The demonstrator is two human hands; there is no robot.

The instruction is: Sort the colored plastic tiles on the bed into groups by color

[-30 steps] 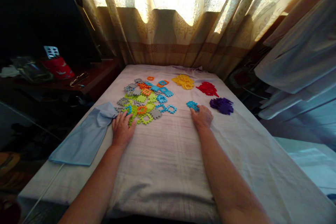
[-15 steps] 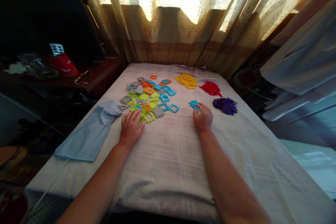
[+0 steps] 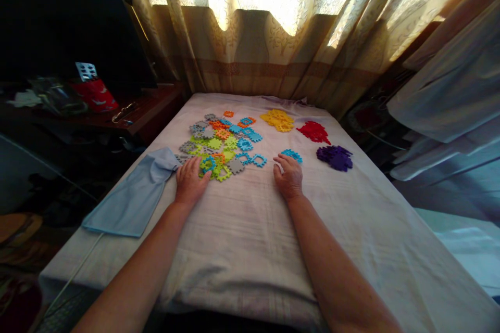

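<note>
Tile heap (image 3: 221,145) touching left hand (image 3: 190,183) | blue tile (image 3: 292,154) beside right hand (image 3: 289,179)

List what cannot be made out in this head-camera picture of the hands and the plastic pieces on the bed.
Head view: whether the left hand grips a piece; its fingers cover the near edge of the mixed pile.
Head view: single shapes in the purple pile; too small and dark.
Head view: items on the side table; lost in shadow.
Head view: both elbows; cut off by the bottom edge.
</note>
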